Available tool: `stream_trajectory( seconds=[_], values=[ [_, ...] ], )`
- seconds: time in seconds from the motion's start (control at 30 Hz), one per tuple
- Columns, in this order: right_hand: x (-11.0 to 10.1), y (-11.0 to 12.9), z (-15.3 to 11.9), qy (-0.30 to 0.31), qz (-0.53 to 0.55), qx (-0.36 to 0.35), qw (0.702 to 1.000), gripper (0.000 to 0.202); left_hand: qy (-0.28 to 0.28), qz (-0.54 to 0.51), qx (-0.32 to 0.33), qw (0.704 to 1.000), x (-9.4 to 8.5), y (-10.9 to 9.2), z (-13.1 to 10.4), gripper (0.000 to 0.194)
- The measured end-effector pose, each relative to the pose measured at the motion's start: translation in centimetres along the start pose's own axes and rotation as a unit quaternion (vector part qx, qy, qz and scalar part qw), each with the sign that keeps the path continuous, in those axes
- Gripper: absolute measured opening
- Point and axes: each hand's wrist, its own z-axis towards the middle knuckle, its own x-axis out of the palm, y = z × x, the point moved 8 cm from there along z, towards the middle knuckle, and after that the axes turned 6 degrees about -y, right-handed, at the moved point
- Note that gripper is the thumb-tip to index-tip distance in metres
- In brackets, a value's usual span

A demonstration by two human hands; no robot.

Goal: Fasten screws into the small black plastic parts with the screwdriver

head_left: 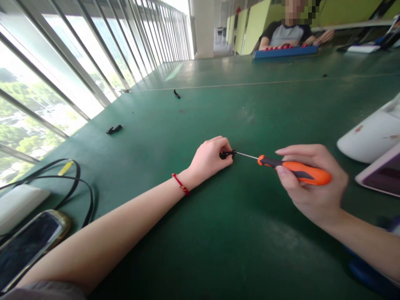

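In the head view my left hand (211,160), with a red cord bracelet (180,184) at the wrist, rests near the middle of the green table. Its fingers pinch a small black part (224,155); most of that part is hidden by them. My right hand (315,187) is closed around the orange and dark grey handle of a screwdriver (308,173). The thin metal shaft points left, and its tip meets the right end of the black part. Whether the tip sits in a screw is too small to tell.
Two small black pieces (113,129) (176,94) lie farther back left on the green table (150,137). A phone (31,246), a white box (21,206) and a black cable (92,196) are at left. White objects (371,133) stand right. A person (289,33) sits opposite behind a blue tray (286,52).
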Motion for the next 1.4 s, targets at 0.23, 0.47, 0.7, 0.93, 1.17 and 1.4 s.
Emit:
stream_trajectory(
  seconds=[0.23, 0.47, 0.7, 0.93, 1.17, 1.4],
  values=[
    [0.6, -0.5, 0.0, 0.032, 0.01, 0.04, 0.999, 0.027, 0.0, 0.002, -0.002, 1.0, 0.0, 0.0, 0.0, 0.004],
    [0.1, -0.3, 0.1, -0.005, 0.081, 0.028, 0.996, 0.046, 0.0, 0.001, 0.001, 1.0, 0.0, 0.0, -0.1, 0.004],
    [-0.2, -0.2, 0.1, -0.014, 0.015, 0.02, 1.0, 0.027, 0.002, 0.004, 0.001, 1.0, 0.0, 0.0, -0.1, 0.004],
    [0.7, -0.4, -0.1, 0.047, -0.01, 0.031, 0.998, 0.02, 0.002, 0.008, 0.0, 1.0, 0.0, 0.0, -0.1, 0.005],
    [0.3, -0.2, 0.2, 0.012, 0.051, 0.02, 0.998, 0.043, 0.002, 0.009, 0.001, 1.0, 0.0, 0.0, -0.1, 0.004],
    [0.1, 0.0, 0.1, -0.001, 0.041, 0.02, 0.999, 0.038, 0.001, 0.007, 0.003, 1.0, 0.0, 0.0, -0.2, 0.003]
  ],
)
